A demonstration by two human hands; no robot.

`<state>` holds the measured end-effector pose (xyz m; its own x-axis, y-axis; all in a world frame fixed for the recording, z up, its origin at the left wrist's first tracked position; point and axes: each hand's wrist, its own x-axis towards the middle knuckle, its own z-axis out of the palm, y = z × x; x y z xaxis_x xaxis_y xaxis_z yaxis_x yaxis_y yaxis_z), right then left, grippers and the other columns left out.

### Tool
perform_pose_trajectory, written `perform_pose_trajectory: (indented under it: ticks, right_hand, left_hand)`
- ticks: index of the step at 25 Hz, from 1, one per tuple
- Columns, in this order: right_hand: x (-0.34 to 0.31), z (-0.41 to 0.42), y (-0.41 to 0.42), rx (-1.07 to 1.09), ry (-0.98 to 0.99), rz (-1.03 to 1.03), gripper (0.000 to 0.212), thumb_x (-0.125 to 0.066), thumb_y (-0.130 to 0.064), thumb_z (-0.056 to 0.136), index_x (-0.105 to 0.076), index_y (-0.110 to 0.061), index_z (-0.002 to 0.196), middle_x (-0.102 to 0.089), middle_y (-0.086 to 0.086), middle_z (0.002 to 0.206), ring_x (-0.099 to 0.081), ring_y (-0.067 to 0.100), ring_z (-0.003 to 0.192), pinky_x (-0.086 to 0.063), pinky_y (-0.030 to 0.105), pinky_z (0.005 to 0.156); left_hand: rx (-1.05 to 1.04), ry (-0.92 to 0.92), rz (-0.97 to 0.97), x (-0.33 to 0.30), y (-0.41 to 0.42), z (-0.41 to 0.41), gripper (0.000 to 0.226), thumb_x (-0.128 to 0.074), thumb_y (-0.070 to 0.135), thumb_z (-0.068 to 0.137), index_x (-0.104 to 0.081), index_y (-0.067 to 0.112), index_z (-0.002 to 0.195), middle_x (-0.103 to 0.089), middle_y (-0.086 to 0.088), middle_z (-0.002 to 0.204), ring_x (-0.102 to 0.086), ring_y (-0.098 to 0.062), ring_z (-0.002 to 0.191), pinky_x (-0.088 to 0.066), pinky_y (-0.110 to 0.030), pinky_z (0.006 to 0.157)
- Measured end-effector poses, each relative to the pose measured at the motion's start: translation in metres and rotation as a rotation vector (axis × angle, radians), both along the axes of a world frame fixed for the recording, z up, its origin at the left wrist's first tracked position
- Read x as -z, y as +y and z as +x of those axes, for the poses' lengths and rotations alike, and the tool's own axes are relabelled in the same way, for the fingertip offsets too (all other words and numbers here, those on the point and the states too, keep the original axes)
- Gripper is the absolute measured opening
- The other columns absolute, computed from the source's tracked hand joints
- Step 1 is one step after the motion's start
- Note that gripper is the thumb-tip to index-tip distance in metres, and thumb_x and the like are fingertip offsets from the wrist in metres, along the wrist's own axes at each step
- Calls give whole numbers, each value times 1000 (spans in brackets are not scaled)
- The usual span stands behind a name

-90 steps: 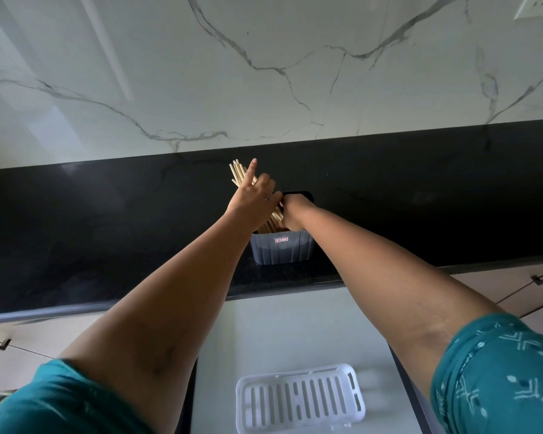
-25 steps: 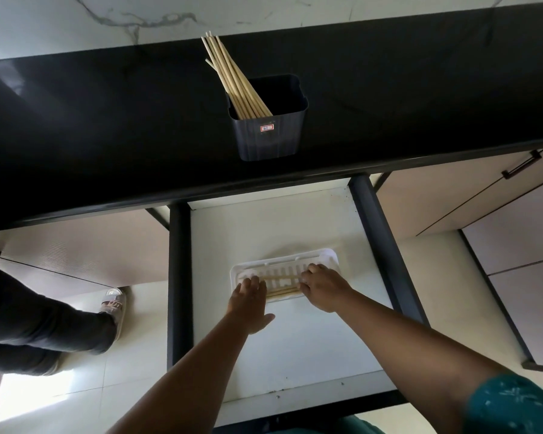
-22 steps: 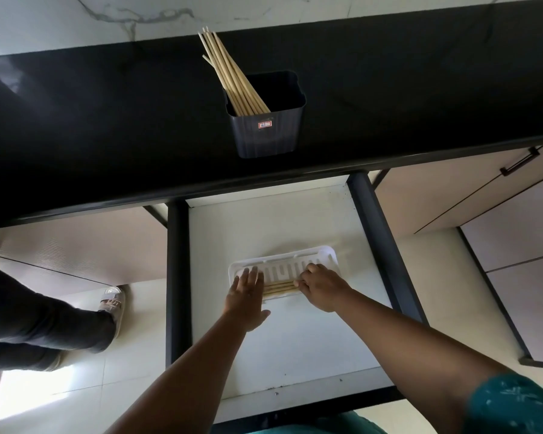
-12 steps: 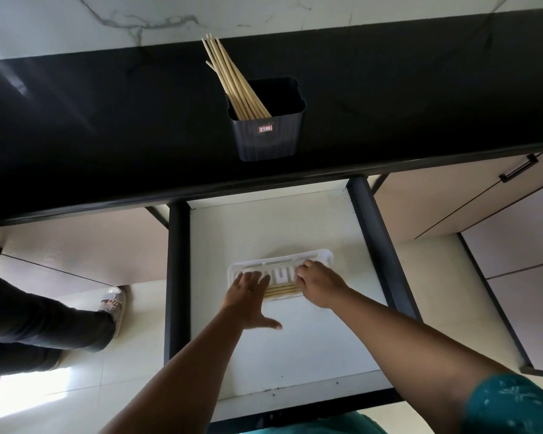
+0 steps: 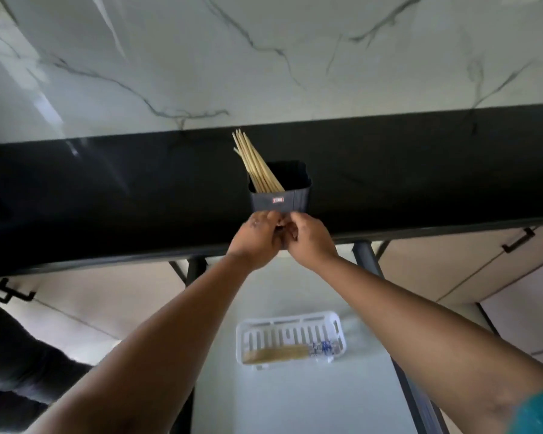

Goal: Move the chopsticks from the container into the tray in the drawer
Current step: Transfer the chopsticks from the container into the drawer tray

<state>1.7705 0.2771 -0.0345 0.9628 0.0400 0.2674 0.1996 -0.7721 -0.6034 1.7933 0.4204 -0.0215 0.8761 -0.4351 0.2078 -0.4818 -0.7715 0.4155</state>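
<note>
Both hands meet at frame centre, just below the container: the left hand (image 5: 257, 238) and right hand (image 5: 308, 239) are curled, fingertips touching each other, and whether they pinch anything cannot be told. Directly above them stands the dark container (image 5: 279, 191) on the black countertop (image 5: 107, 195); its front wall carries a small red-and-white label (image 5: 277, 200) whose writing is too small to read. Inside it, a bundle of pale wooden chopsticks (image 5: 256, 166) leans against the left wall, long axis tilted, upper ends pointing toward the upper left of the frame. In the lower centre, the white slotted tray (image 5: 290, 338) lies on the floor of the open drawer (image 5: 295, 402). Along the tray's near edge lies a second bundle of chopsticks (image 5: 279, 353), long axis running left to right, with blue-patterned ends (image 5: 323, 347) toward the right. Behind the countertop rises a white marble wall (image 5: 264, 57) with grey veins.
</note>
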Motion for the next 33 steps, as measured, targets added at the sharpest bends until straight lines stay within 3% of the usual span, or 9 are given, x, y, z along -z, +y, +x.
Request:
perform_pose_trajectory:
  ticks: [4, 10, 12, 16, 21, 24, 27, 30, 33]
  right_hand:
    - [-59, 77, 6, 37, 66, 67, 10, -62, -24, 84, -60, -19, 93, -66, 0, 97, -65, 21, 87, -52, 33, 72]
    - [-57, 159, 3, 57, 436, -177, 38, -62, -18, 89, -54, -12, 126, -59, 7, 125, -59, 24, 110, -48, 29, 82]
    - [-52, 176, 5, 56, 522, -312, 39, -60, -16, 90, -56, -7, 128, -61, 11, 126, -61, 26, 109, -51, 32, 86]
    - [-47, 194, 16, -16, 676, -321, 40, -62, -21, 91, -57, -4, 126, -62, 15, 123, -61, 29, 110, -52, 38, 96]
    - [-39, 196, 20, -57, 540, -416, 37, -62, -11, 91, -57, -8, 128, -63, 13, 122, -62, 28, 107, -54, 32, 87]
    - [-38, 194, 5, 6, 479, -305, 35, -66, -8, 88, -60, -11, 122, -63, 9, 121, -61, 24, 105, -52, 30, 83]
    - [-41, 190, -4, 15, 466, -166, 26, -69, -15, 87, -65, -12, 113, -64, 6, 112, -58, 16, 90, -46, 26, 72]
    - [-42, 188, -7, 24, 463, -101, 22, -66, -11, 88, -66, -13, 110, -65, 6, 110, -57, 14, 85, -46, 27, 73]
    - [-42, 183, -7, 26, 451, -108, 33, -71, -20, 85, -63, -11, 116, -65, 9, 116, -62, 22, 99, -51, 31, 83]
  left_hand:
    - [-101, -70, 14, -58, 0, 66, 38, -51, 17, 88, -53, 16, 127, -58, -9, 129, -48, -28, 124, -42, -41, 101]
    - [-257, 118, -44, -43, 6, 119, 38, -46, 12, 93, -49, 17, 131, -52, -5, 135, -42, -22, 131, -42, -37, 102]
    - [-309, 142, -97, -31, 10, 127, 37, -45, 8, 92, -54, 18, 126, -55, -4, 131, -49, -21, 123, -45, -32, 94]
    - [-346, 94, -163, -19, 15, 131, 28, -47, 6, 89, -62, 17, 111, -65, -3, 113, -59, -19, 105, -41, -23, 77]
    - [-308, 26, -158, -15, 18, 127, 27, -53, 1, 86, -62, 15, 107, -65, -4, 108, -61, -19, 99, -47, -24, 78]
    - [-289, 20, -151, -15, 18, 124, 29, -53, 0, 87, -61, 14, 110, -64, -6, 112, -60, -18, 102, -47, -24, 80]
    - [-308, 23, -146, -16, 15, 122, 30, -52, 1, 87, -61, 13, 113, -63, -6, 115, -60, -20, 105, -48, -26, 82]
    - [-329, 24, -144, -17, 10, 119, 27, -53, 3, 88, -60, 11, 113, -62, -8, 114, -59, -22, 104, -50, -29, 82]
    - [-336, -3, -161, -18, 5, 119, 22, -55, 4, 87, -59, 10, 108, -61, -7, 110, -58, -21, 101, -47, -28, 78]
